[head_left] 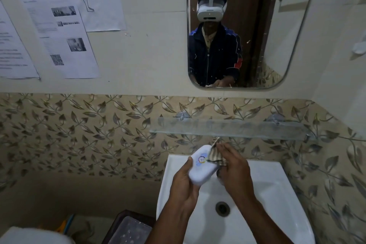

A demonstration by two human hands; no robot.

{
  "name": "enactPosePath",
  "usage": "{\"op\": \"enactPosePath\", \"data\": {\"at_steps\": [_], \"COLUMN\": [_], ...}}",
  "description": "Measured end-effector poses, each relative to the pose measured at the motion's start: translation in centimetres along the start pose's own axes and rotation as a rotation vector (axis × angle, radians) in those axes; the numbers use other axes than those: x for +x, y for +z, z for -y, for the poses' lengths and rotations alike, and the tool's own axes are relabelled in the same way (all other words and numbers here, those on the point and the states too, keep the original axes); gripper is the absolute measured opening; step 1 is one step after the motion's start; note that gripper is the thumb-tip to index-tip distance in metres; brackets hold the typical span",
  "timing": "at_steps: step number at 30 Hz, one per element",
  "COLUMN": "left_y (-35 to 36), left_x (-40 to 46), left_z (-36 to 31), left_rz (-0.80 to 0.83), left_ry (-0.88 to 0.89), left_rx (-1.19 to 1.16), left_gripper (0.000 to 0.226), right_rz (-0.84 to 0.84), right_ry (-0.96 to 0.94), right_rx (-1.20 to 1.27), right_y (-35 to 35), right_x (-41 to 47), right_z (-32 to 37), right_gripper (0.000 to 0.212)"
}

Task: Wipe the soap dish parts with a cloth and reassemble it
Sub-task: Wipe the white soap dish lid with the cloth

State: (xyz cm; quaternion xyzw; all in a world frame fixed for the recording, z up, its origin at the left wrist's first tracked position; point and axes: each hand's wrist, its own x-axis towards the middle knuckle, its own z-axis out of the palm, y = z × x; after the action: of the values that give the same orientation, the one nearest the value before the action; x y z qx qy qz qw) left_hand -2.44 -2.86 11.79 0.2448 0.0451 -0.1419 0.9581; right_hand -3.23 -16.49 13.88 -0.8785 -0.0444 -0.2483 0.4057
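My left hand (pixel 183 186) grips a white oblong soap dish part (pixel 202 166) with a round coloured sticker on its top, held tilted above the back of the white sink (pixel 277 194). My right hand (pixel 234 170) holds a brown striped cloth (pixel 214 154) bunched against the right end of that part. The cloth's corner sticks up above my fingers. Any other part of the soap dish is hidden from me.
A glass shelf (pixel 233 128) runs along the leaf-patterned tiles just above my hands. A mirror (pixel 247 25) hangs higher up, papers (pixel 59 31) are taped to the wall at left. The sink drain (pixel 222 208) lies below my wrists. A dark stool with a clear plastic box (pixel 128 232) stands left of the sink.
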Motion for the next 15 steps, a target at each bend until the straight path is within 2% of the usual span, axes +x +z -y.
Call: {"op": "enactPosePath", "data": {"at_steps": [3, 5, 7, 9, 11, 15], "left_y": [-0.5, -0.8, -0.8, -0.3, -0.5, -0.6], "left_x": [0.3, -0.1, -0.5, -1.1, -1.2, -1.8], "left_z": [-0.1, -0.2, -0.2, 0.0, 0.3, -0.5], "left_rz": [-0.11, -0.148, -0.158, -0.143, -0.159, -0.143], "left_ry": [0.013, -0.059, -0.147, -0.128, -0.149, -0.242], "left_rx": [-0.061, -0.088, -0.093, -0.029, 0.106, 0.327], "left_gripper": [0.051, 0.05, 0.046, 0.033, 0.036, 0.037], "right_rz": [-0.04, 0.006, -0.01, -0.079, -0.072, 0.127], "right_ry": [-0.114, -0.26, -0.315, -0.179, -0.02, -0.056], "right_rx": [0.021, 0.056, 0.073, 0.088, 0.084, 0.093], "right_y": [1.5, 2.5, 2.6, 2.0, 1.3, 0.8], "right_x": [-3.1, -5.6, -5.3, -3.0, -0.4, 1.2], "right_z": [2.1, 3.1, 2.8, 2.0, 0.8, -0.2], "right_gripper": [0.073, 0.061, 0.054, 0.056, 0.064, 0.069]}}
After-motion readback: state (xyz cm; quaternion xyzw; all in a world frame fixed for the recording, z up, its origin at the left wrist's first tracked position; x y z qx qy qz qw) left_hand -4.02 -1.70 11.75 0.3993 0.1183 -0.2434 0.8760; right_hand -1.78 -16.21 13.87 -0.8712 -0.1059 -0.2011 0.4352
